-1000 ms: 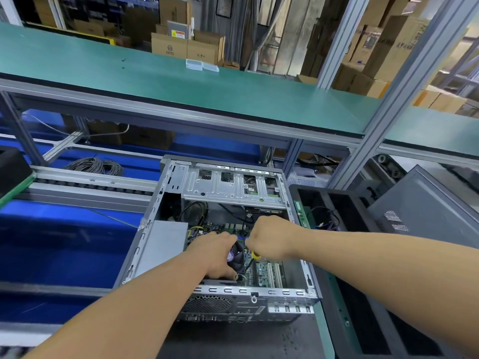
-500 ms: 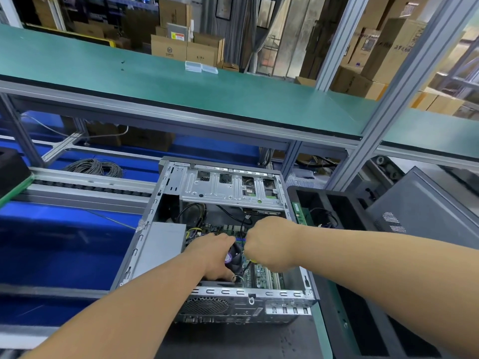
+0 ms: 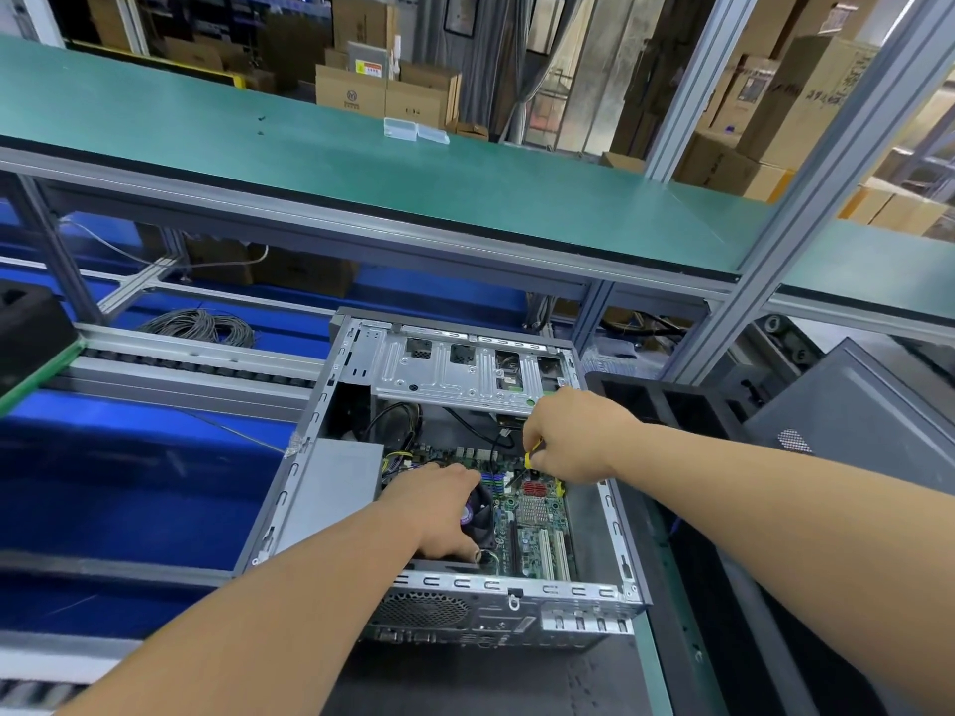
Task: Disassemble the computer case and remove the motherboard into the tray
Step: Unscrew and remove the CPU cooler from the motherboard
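Yellow-handled tool (image 3: pixel 532 453) (right hand (image 3: pixel 571 439)) over motherboard (image 3: pixel 537 514)

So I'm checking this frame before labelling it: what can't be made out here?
Head view, the only one:
- The tip of the yellow-handled tool: hidden under the right hand.
- The CPU fan: mostly covered by the left hand.
- Motherboard screws: too small to tell.
- Black tray: its contents are hidden by the right forearm.

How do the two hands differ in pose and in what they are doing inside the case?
The left hand lies spread over the cooler fan, gripping no tool; the right hand is curled round a yellow-handled tool. The left sits nearer the case's rear panel, the right nearer the drive cage. Both are over the motherboard.
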